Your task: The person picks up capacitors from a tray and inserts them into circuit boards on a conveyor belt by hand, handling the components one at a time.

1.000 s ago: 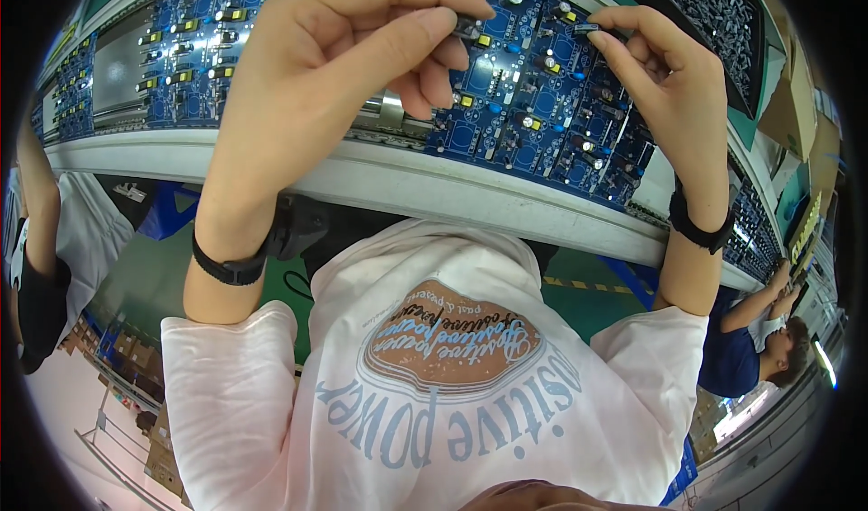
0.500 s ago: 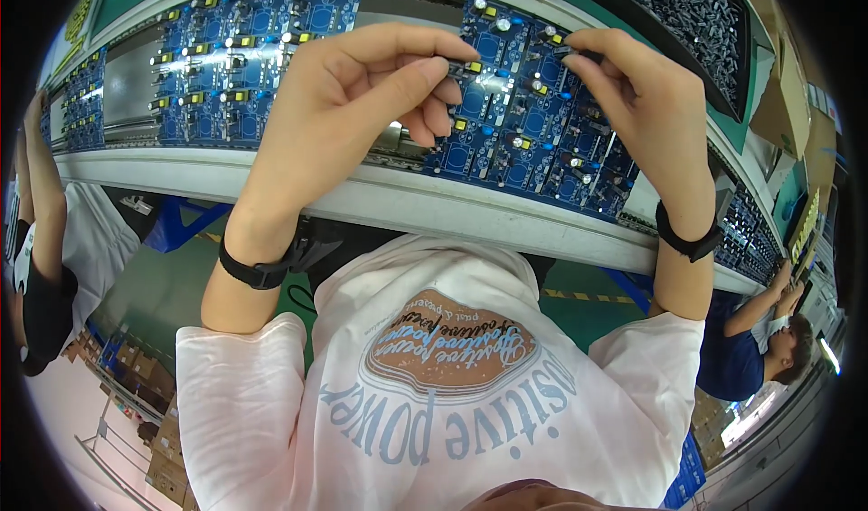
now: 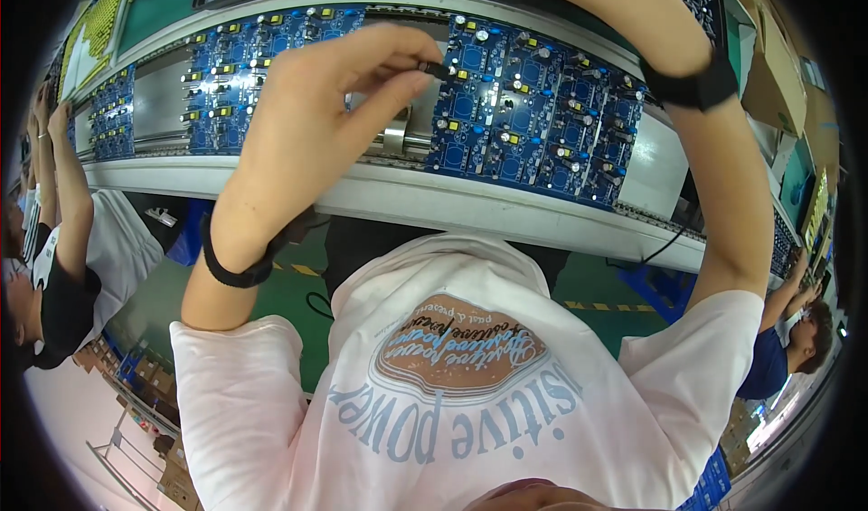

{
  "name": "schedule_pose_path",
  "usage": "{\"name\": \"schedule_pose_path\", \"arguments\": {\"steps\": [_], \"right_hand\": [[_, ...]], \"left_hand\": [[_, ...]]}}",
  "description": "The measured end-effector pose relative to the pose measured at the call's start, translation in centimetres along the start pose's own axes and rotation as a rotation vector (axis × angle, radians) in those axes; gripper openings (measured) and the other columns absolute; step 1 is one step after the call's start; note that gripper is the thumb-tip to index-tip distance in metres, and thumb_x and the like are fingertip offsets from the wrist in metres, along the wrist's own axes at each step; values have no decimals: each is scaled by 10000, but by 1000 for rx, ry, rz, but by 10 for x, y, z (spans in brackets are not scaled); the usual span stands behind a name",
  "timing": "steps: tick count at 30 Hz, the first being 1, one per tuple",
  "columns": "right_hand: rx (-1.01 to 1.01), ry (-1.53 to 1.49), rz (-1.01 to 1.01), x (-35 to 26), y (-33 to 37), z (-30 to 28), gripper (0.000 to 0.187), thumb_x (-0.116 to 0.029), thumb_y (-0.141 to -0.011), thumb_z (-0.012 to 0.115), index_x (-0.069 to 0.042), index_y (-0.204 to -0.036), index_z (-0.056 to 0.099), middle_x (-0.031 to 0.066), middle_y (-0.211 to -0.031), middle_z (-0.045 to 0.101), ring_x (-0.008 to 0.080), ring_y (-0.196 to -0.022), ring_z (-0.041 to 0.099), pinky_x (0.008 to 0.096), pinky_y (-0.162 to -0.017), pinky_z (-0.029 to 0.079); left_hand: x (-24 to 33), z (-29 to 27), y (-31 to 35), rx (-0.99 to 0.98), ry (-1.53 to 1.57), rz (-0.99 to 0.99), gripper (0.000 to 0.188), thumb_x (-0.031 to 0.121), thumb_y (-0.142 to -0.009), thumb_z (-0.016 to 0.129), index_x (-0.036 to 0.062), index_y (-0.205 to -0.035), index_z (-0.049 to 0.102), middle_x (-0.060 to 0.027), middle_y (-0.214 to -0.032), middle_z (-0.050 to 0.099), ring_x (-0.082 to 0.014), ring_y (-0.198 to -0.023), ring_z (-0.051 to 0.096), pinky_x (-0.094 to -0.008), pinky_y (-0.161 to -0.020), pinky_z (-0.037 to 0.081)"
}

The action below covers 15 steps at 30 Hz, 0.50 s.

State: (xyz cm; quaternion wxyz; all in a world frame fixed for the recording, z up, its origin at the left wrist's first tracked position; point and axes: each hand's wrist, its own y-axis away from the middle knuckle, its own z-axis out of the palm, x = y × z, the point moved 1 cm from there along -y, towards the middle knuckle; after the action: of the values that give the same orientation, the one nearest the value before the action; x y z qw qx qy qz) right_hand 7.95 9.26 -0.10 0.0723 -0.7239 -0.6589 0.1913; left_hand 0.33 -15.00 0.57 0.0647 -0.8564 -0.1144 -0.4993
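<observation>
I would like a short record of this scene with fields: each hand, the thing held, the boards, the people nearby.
Left hand: pinches a small dark component at its fingertips
Right hand: out of view past the top edge; only the forearm shows
Boards: blue circuit boards in a row on the conveyor line
Wrists: black bands
Nearby: other workers at both sides

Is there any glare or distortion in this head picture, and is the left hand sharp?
Head view: glare whitens the blue circuit boards at upper left; the conveyor edge bends from fisheye distortion; the left hand is sharp, pinching a small dark part.
</observation>
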Motion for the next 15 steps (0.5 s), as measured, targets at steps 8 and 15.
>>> {"name": "schedule_pose_path", "arguments": {"steps": [8,15], "right_hand": [[119,18,-178,-9,-3,3,96,-80,-840,627,-7,-895,658,198,-882,694,395,-880,681,474,-802,553],[16,0,-88,-13,-8,16,106,-78,-830,648,-4,-890,695,210,-862,704,402,-882,698,474,-786,569]], "left_hand": [[-8,9,-30,-114,-518,469,154,91,-879,708,42,-1025,705,-75,-1023,665,-324,-972,661,-431,-813,550],[-9,16,-32,-183,-607,472,232,55,-853,741,68,-1080,697,-86,-1133,685,-323,-998,682,-404,-825,569]]}}
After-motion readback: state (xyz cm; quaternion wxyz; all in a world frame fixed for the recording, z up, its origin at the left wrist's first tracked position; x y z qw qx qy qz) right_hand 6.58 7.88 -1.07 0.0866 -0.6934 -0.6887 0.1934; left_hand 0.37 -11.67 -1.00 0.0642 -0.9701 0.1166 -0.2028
